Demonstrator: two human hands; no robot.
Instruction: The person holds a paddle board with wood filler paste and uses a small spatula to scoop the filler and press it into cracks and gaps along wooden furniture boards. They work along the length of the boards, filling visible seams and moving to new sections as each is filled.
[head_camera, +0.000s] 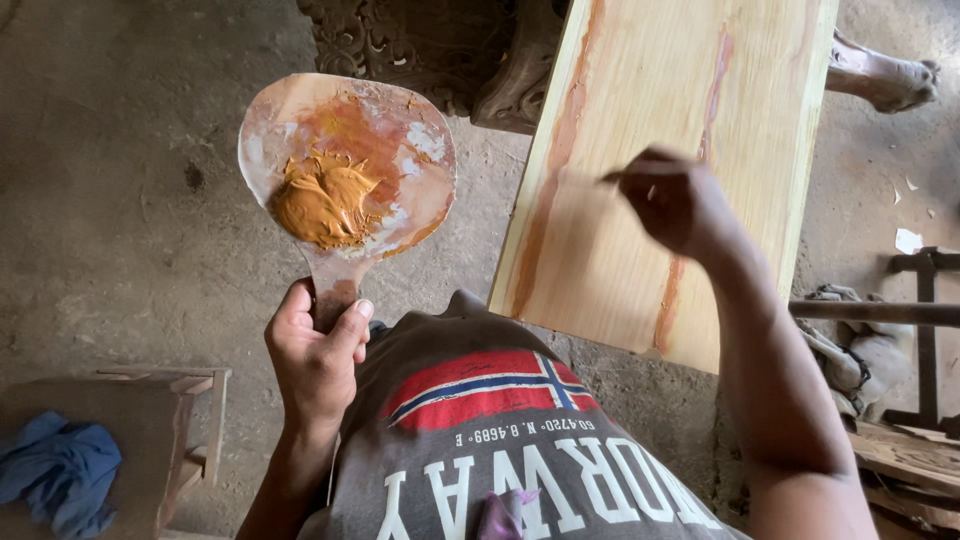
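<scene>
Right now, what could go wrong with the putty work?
The paddle in the left hand is tilted, so the putty may slide off onto the floor. The right hand works the plank, whose near end overhangs unsupported; pressing there might shift it.

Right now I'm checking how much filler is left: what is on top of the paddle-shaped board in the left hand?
On the paddle board sits a mound of orange-brown paste, with thin smears around it. The left hand covers the handle's lower end, so nothing there shows.
</scene>
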